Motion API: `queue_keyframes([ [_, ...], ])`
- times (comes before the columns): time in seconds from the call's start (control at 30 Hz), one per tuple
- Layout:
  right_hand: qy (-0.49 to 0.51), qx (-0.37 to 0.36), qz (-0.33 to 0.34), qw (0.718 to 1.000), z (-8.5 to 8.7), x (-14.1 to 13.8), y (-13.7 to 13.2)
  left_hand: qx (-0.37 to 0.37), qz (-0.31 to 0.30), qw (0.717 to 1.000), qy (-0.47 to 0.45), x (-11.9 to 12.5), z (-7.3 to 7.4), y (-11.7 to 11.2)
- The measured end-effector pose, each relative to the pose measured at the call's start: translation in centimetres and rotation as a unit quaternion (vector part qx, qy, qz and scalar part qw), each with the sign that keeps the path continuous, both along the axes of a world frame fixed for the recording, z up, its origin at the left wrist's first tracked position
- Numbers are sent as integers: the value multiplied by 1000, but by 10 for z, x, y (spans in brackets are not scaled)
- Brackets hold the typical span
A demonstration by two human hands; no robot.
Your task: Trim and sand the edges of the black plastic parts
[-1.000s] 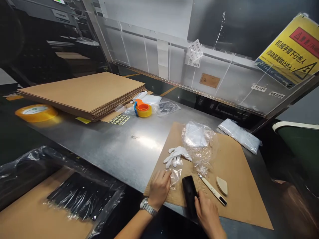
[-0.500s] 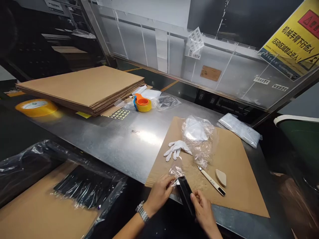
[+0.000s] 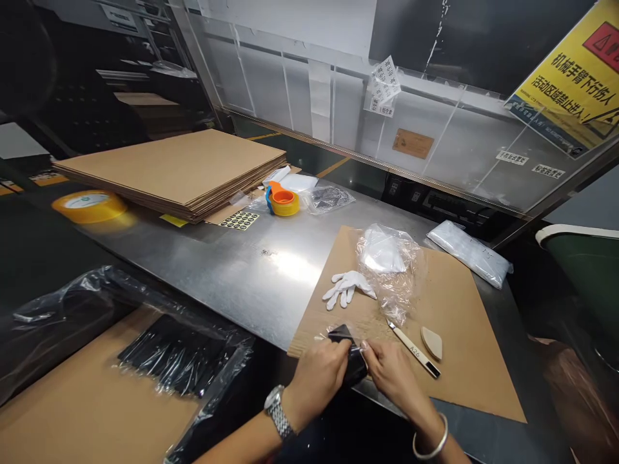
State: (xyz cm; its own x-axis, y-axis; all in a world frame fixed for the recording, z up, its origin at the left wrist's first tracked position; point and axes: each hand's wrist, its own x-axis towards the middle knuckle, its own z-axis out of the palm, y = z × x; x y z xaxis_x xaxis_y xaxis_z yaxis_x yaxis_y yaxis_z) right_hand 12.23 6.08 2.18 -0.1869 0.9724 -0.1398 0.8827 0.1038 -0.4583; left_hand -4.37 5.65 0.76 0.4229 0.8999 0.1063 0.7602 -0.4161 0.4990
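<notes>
Both my hands meet at the near edge of a brown cardboard sheet (image 3: 449, 322) on the steel table (image 3: 232, 270). My left hand (image 3: 316, 380), with a metal watch on the wrist, and my right hand (image 3: 394, 374), with a bangle, are closed on a small black object (image 3: 345, 351) partly inside a small clear plastic bag (image 3: 326, 335). A white utility knife (image 3: 414, 349) and a beige wedge-shaped piece (image 3: 431, 342) lie just right of my right hand. A white glove (image 3: 345, 287) and a crumpled clear bag (image 3: 389, 267) lie beyond.
A stack of cardboard sheets (image 3: 178, 167) sits at the far left with a yellow tape roll (image 3: 89, 206) beside it. An orange tape dispenser (image 3: 283, 201), a sticker sheet (image 3: 239, 221) and bagged items lie mid-table. Black parts in plastic (image 3: 174, 354) rest at the lower left.
The black object went from lying on the cardboard under my right hand to being held by both hands, with the small clear bag brought onto its end.
</notes>
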Motion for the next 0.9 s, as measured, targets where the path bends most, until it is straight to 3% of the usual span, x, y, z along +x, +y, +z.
queue_keyframes([
  [0.2, 2, 17, 98, 995, 65, -8, 38, -41, 37, 998, -37, -31, 58, 28],
  [0.3, 52, -8, 167, 985, 88, -19, 42, -100, 30, 985, -138, -56, 85, 30],
  [0.33, 90, -22, 179, 979, 93, -25, 41, -159, 31, 957, -243, -64, 88, 28],
  [0.37, 141, -37, 182, 972, 95, -31, 40, -213, 48, 905, -364, -72, 87, 26],
  [0.4, 198, -51, 178, 963, 96, -38, 37, -256, 83, 828, -492, -79, 81, 22],
  [0.43, 255, -59, 169, 950, 94, -46, 34, -266, 163, 721, -619, -84, 71, 17],
  [0.47, 301, -61, 161, 938, 91, -55, 30, -241, 225, 676, -660, -86, 58, 11],
  [0.57, 336, -22, 199, 921, 71, -87, 18, -214, 343, 581, -706, -83, 13, -16],
  [0.67, 305, 61, 326, 893, 39, -128, 3, -268, 343, 516, -738, -80, -17, -49],
  [0.7, 291, 92, 368, 878, 26, -142, -2, -301, 315, 454, -777, -83, -22, -59],
  [0.77, 247, 146, 431, 856, -3, -169, -11, -309, 339, 356, -814, -100, -27, -72],
  [0.8, 221, 172, 445, 851, -17, -179, -16, -282, 382, 334, -814, -113, -29, -75],
  [0.83, 194, 193, 451, 849, -31, -187, -20, -266, 417, 329, -805, -130, -32, -76],
  [0.9, 167, 221, 448, 850, -55, -193, -25, -242, 467, 340, -779, -171, -42, -68],
])
